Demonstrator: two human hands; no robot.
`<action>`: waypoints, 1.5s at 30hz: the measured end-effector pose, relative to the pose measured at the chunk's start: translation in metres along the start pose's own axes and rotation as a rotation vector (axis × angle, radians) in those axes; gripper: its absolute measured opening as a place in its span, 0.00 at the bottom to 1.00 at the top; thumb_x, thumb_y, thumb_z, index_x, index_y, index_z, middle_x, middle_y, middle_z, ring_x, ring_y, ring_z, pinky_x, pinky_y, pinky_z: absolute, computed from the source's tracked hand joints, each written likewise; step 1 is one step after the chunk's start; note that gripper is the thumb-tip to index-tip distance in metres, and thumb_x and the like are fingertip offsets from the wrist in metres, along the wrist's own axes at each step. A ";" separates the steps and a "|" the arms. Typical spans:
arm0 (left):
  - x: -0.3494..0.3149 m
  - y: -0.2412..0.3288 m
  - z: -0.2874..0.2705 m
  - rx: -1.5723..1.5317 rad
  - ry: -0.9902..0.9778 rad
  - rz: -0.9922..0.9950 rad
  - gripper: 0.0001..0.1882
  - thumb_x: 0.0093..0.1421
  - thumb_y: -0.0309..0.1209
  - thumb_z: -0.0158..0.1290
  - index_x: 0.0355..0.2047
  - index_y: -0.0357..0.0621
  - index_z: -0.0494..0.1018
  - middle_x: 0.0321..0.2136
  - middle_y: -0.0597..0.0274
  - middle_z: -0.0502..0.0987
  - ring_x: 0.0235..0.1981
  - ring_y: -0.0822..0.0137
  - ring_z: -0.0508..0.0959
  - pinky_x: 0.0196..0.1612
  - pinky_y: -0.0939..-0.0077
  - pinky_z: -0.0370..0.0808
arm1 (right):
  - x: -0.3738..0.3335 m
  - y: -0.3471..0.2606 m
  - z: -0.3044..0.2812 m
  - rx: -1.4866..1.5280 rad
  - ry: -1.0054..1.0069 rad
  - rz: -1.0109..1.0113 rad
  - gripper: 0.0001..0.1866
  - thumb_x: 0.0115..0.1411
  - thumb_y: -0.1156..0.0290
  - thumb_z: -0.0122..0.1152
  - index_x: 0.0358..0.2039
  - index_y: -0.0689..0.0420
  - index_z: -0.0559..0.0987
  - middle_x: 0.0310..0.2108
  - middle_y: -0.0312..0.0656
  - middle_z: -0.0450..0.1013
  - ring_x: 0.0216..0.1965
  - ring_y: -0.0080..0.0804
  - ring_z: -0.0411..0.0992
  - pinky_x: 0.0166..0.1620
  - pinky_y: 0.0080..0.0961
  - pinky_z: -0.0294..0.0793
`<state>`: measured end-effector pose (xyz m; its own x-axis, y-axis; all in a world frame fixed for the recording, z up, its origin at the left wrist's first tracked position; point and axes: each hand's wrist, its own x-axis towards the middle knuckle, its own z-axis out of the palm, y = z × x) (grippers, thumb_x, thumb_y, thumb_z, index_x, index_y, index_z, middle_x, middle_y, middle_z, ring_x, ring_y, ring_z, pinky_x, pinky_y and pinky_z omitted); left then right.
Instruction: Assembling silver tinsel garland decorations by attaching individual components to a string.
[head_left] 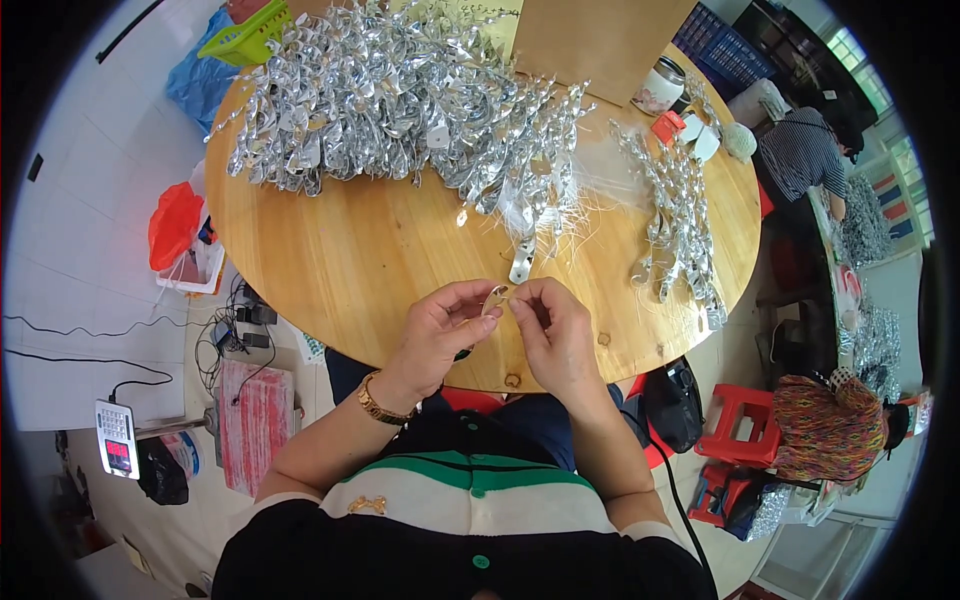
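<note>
Over the round wooden desk (380, 260), our left hand (445, 325) and right hand (555, 330) pinch one silver foil spiral (495, 297); we should keep that grip light.

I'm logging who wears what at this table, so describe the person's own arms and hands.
Both forearms are bare, with no gloves. The left hand has a gold bracelet at its wrist. The right hand wears nothing visible. Short dark sleeves with pale cuffs end near the elbows.
</note>
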<state>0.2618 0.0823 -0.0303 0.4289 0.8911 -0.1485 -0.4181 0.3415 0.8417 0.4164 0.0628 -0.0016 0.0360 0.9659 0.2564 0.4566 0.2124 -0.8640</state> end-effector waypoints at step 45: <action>-0.005 0.006 0.002 0.120 0.132 0.042 0.04 0.60 0.27 0.48 0.33 0.40 0.70 0.22 0.69 0.71 0.21 0.81 0.68 0.24 0.89 0.65 | 0.004 -0.003 -0.015 0.011 -0.129 -0.141 0.05 0.51 0.81 0.58 0.30 0.63 0.76 0.21 0.38 0.68 0.21 0.22 0.65 0.25 0.17 0.64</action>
<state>0.2588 0.0790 -0.0235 0.3013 0.9379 -0.1719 -0.3313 0.2720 0.9035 0.4283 0.0635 0.0082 -0.1418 0.9373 0.3184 0.4392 0.3478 -0.8283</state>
